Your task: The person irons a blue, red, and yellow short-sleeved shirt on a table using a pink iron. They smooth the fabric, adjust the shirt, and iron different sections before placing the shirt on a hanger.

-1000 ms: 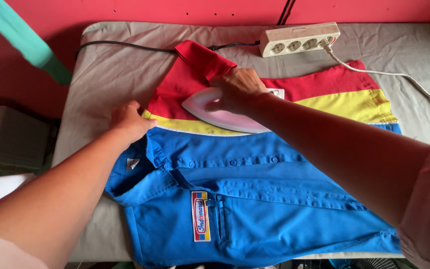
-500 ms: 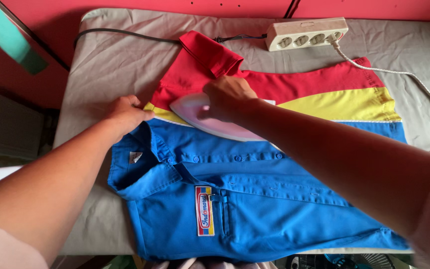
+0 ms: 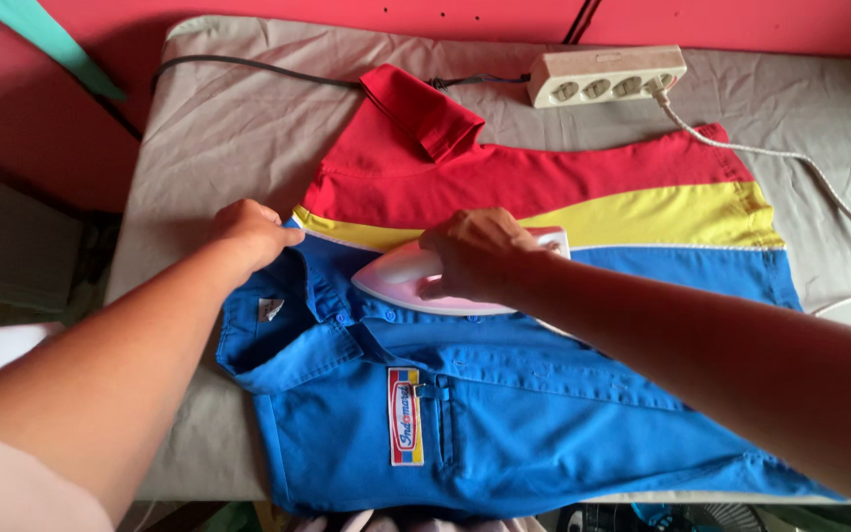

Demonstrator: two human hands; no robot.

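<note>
A blue, yellow and red button shirt (image 3: pixel 563 394) lies spread on a grey padded board (image 3: pixel 219 138). My right hand (image 3: pixel 480 254) is closed around the handle of a white clothes iron (image 3: pixel 401 281), which rests on the blue part of the shirt just below the yellow stripe, tip pointing left. My left hand (image 3: pixel 248 232) presses flat on the shirt's left edge by the collar, fingers together, holding the cloth down. A sewn patch (image 3: pixel 404 416) sits on the blue chest, beside a pocket.
A cream power strip (image 3: pixel 608 75) lies at the board's far edge, with a white cord (image 3: pixel 790 158) running right and a black cable (image 3: pixel 248 67) running left. A red wall (image 3: pixel 347 10) stands behind. A grey box (image 3: pixel 12 256) sits at the left.
The iron has slid toward me and a little right, off the red and yellow stripes onto the blue cloth. My left hand has stayed at the shirt's left edge.
</note>
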